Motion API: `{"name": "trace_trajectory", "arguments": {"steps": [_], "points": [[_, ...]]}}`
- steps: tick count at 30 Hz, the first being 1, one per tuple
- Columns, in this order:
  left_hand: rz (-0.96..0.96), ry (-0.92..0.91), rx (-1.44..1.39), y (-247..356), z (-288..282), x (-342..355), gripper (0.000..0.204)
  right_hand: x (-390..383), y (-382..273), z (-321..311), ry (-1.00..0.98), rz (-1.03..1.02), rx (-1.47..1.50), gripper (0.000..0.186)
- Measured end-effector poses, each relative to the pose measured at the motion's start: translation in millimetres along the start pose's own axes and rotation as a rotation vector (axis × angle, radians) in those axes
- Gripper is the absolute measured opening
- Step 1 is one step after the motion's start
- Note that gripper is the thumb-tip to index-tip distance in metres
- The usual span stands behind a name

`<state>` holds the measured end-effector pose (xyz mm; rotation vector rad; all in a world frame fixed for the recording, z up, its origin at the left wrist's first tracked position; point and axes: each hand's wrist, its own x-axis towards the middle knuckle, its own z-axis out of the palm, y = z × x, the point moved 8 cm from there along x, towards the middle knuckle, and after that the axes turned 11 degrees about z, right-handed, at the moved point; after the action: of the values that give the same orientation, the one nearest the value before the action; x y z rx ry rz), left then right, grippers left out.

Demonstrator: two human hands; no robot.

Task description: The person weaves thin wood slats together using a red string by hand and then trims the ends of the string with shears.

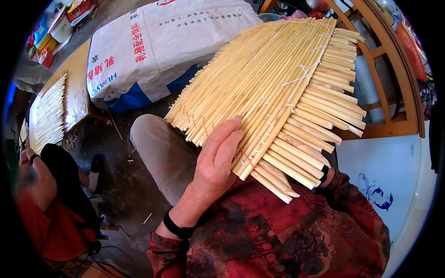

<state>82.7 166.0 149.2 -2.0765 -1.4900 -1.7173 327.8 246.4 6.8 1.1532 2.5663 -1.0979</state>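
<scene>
A mat of pale, straw-coloured stalks (pixel 259 69), laid side by side and stitched with white thread, is held tilted above my lap. A second layer of stalks (pixel 320 106) runs crosswise beneath it, their ends jutting out on the right. My left hand (pixel 218 155) grips the mat's near edge, fingers lying over the top stalks; its thumb is out of sight. Red thread (pixel 248 157) crosses the corner beside those fingers, with more red stitches along the left edge. Of my right hand (pixel 328 177) only the wrist area shows, below the crosswise ends; its fingers are hidden behind the mat.
A white woven sheet (pixel 171 41) with printing covers a block ahead. Another stalk mat (pixel 50 111) lies on a wooden board (pixel 78 88) at left, near a seated person (pixel 55 217). A wooden chair frame (pixel 394 69) and white panel (pixel 384 180) stand right. Stalk scraps litter the floor.
</scene>
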Motion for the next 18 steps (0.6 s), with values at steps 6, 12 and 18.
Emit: {"name": "trace_trajectory", "arguments": {"steps": [6, 12, 18], "points": [[0.064, 0.017, -0.041, -2, 2, -1, 0.034, -8, 16, -7, -0.048, 0.206, 0.228, 0.045], [0.147, -0.058, 0.021, 3, 8, -4, 0.033, 3, 44, -19, -0.043, 0.444, 0.656, 0.044], [0.191, -0.197, 0.084, 11, 17, -11, 0.031, 13, 70, -18, 0.017, 0.526, 0.988, 0.043]]}}
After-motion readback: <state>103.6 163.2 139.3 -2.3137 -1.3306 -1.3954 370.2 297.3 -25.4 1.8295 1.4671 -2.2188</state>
